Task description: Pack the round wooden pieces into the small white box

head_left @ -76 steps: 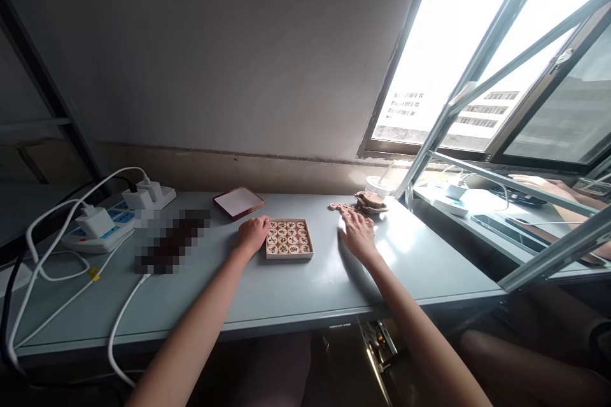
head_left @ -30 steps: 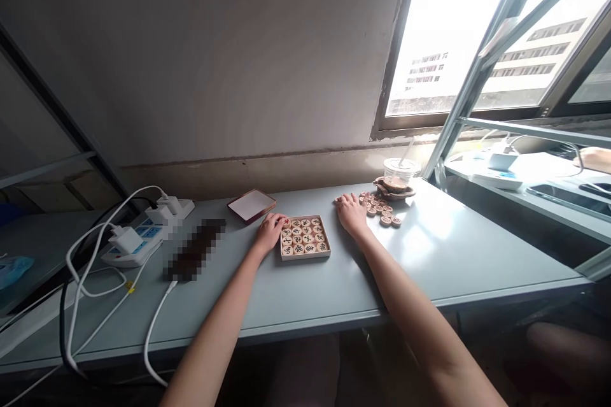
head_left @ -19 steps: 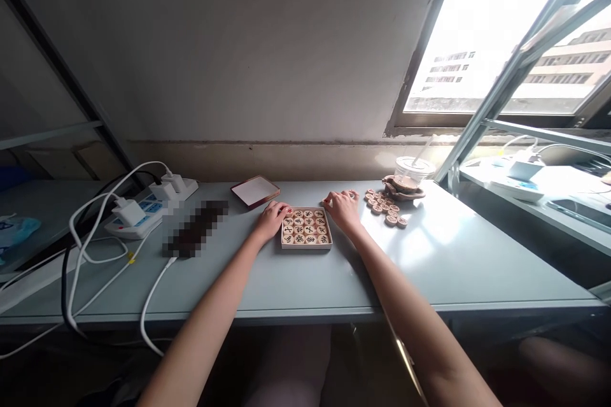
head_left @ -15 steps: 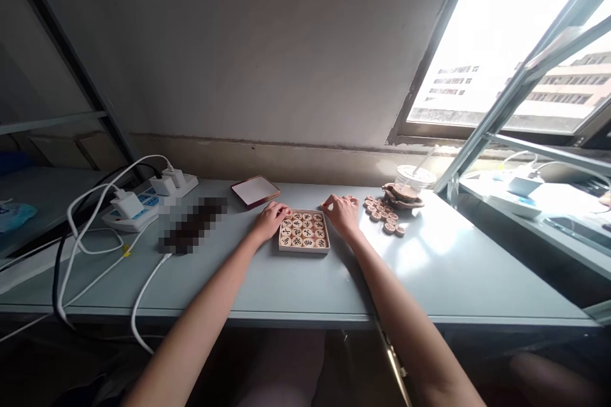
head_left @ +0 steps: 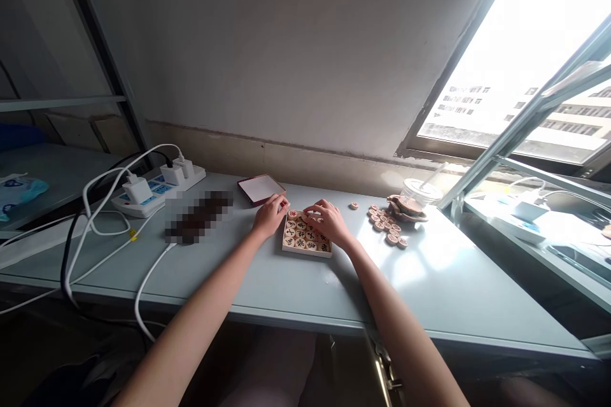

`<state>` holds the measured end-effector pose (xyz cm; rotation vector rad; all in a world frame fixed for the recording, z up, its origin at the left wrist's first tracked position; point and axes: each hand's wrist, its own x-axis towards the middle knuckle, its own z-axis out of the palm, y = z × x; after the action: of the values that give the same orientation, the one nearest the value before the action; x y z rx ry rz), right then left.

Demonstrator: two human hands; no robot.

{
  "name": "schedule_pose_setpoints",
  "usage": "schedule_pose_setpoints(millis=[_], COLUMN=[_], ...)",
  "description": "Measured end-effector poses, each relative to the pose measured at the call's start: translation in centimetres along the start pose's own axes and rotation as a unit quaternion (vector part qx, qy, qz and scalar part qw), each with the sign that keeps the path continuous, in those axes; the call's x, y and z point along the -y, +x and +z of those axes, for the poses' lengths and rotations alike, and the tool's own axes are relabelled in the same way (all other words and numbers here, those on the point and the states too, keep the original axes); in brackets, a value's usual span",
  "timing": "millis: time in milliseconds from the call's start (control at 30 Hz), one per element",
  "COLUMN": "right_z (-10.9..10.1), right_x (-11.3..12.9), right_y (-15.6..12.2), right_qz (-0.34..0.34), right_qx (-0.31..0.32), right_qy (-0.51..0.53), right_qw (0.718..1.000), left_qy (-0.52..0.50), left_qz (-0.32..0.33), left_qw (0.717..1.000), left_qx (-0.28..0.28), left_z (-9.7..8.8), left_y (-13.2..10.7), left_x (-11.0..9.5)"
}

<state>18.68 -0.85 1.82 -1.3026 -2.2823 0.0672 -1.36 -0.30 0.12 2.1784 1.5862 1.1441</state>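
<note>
A shallow open box (head_left: 305,253) holds rows of round Chinese chess pieces (head_left: 300,243) with painted characters. At the box's far left corner, my left hand (head_left: 271,216) is closed, its fingertips pinching the rim. My right hand (head_left: 329,221) reaches over the far rows, fingers bent together around a chess piece that they mostly hide. Beneath that hand, part of the box's contents cannot be seen. To the right, one loose chess piece (head_left: 354,206) lies alone, and a cluster of several more pieces (head_left: 380,218) is spread on the desk.
The box lid (head_left: 261,189) lies upturned behind my left hand. A lidded plastic cup (head_left: 420,192) with a straw stands by a brown carved holder (head_left: 405,209). On the left are a power strip (head_left: 143,206) with chargers, loose cables and a blurred dark object (head_left: 198,219).
My right hand has moved left from beside the box to above its far rows. My left hand stays at the far left corner. The view has shifted slightly.
</note>
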Motion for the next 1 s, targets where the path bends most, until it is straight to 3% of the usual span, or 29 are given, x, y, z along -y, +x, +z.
schedule_pose_setpoints(millis=[233,333,467,600,667,833,1000], right_z=[0.3,0.2,-0.2,-0.2,-0.2,-0.7,-1.1], right_x=[0.1,-1.4,-5.3,-8.3,-8.6,-6.9,-5.8], right_y=[0.1,0.3,0.1,-0.8,-1.1,-1.1,-1.1], right_qz=[0.0,0.023,0.164,0.298,0.297,0.225,0.226], right_qx=[0.027,-0.007,-0.097,-0.018,0.004,-0.041,-0.035], right_qy=[0.013,0.0,-0.135,-0.174,-0.155,-0.151,-0.147], right_qw=[1.0,1.0,0.972,0.938,0.942,0.962,0.962], left_qy=[0.008,0.004,-0.015,-0.022,-0.019,0.005,0.032], left_qz=[0.002,0.009,0.003,0.009,0.026,0.029,0.015], left_qw=[1.0,1.0,1.0,1.0,0.999,1.0,0.999], left_qx=[0.021,0.029,0.026,0.02,0.018,-0.005,-0.014], left_z=[0.4,0.6,0.6,0.8,1.0,1.1,0.9], left_y=[0.2,0.3,0.2,0.1,0.1,0.2,0.0], left_x=[0.7,0.9,0.8,0.8,0.8,1.1,0.7])
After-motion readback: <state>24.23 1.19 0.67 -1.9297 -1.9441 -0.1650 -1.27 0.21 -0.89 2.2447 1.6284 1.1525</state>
